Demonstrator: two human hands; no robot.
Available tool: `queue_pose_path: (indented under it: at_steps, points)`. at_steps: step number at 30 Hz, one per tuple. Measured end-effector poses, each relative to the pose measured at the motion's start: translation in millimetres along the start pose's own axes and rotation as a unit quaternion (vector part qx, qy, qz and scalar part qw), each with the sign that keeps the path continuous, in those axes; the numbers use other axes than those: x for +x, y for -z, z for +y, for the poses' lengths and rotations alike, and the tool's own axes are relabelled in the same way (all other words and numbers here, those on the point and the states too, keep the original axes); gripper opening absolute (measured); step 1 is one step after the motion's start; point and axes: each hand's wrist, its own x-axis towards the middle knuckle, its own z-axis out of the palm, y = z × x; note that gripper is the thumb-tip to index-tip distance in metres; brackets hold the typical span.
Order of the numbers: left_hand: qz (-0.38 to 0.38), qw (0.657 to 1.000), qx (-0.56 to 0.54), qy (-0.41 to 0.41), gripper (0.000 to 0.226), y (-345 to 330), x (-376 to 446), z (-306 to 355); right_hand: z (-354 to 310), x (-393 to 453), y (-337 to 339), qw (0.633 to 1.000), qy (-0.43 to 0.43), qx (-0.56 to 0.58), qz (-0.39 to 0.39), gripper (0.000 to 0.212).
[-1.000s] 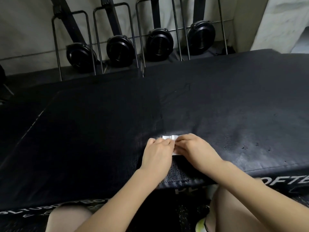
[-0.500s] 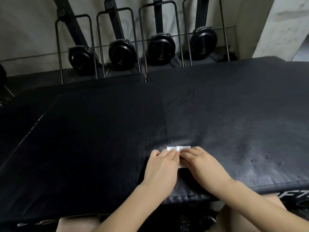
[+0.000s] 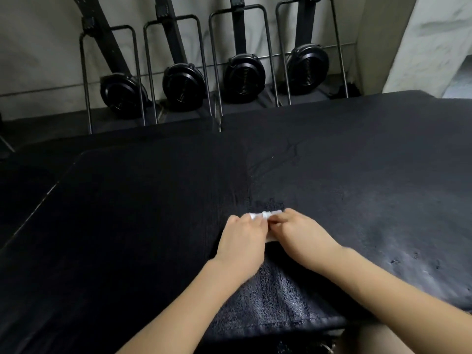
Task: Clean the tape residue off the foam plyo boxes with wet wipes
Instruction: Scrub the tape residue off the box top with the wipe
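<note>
Nearest the camera, the left hand [image 3: 241,238] and right hand [image 3: 304,238] lie side by side, knuckles up, on the top of a black foam plyo box [image 3: 127,226], fingertips meeting over a small folded white wet wipe [image 3: 265,215] that both pinch and press against the surface near the seam with a second plyo box [image 3: 370,162] abutting on the right. The vinyl around and in front of the hands shows a rough, dull patch. Beyond the boxes, four black rowing machines [image 3: 244,77] stand upright in a row against a grey wall [image 3: 46,34].
</note>
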Motion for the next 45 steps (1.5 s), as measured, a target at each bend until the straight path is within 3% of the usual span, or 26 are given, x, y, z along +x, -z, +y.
queue_pose_path:
  at_steps: [3, 7, 13, 16, 21, 26, 30, 35, 41, 45]
  points:
    - [-0.013, 0.999, -0.017, -0.029, 0.040, -7.3, -26.6, 11.0, -20.9, -29.2, 9.4, 1.000, 0.027, 0.008, -0.004, 0.023]
    - [0.006, 0.999, -0.005, -0.046, 0.042, -18.9, -27.0, 7.0, -18.0, -29.6, 5.1, 0.999, 0.009, -0.001, -0.033, 0.014]
    - [0.013, 1.000, -0.007, -0.010, 0.037, -24.3, 45.5, -24.5, 27.0, 40.1, -6.0, 0.999, -0.001, 0.003, -0.037, 0.023]
    - [0.017, 1.000, -0.004, 0.015, 0.023, -26.1, 97.6, -46.8, 65.4, 93.1, -21.4, 0.999, -0.011, 0.034, -0.037, 0.034]
    - [-0.013, 0.998, -0.034, 0.058, 0.021, -43.8, 142.7, -73.8, 91.7, 135.5, -36.8, 0.999, -0.032, -0.015, -0.037, 0.040]
    - [0.001, 0.997, -0.055, 0.059, 0.020, -35.3, 114.9, -58.3, 70.4, 116.3, -25.6, 0.999, -0.026, -0.003, -0.037, 0.028]
    - [0.001, 0.998, -0.049, 0.033, 0.033, -29.1, 72.9, -41.5, 47.4, 72.5, -12.9, 0.999, 0.013, 0.034, -0.006, 0.017]
    - [-0.002, 0.999, -0.036, 0.016, 0.042, -34.8, 57.3, -36.7, 45.5, 51.1, -19.3, 0.999, 0.015, 0.020, -0.038, 0.026]
    - [0.000, 0.999, -0.026, 0.036, 0.032, -43.7, 123.1, -75.6, 79.5, 123.8, -28.3, 0.998, -0.008, 0.054, -0.042, 0.037]
    - [0.003, 0.997, -0.035, 0.074, 0.022, -57.1, 185.2, -110.2, 119.1, 195.0, -50.2, 0.997, -0.040, 0.003, -0.063, 0.044]
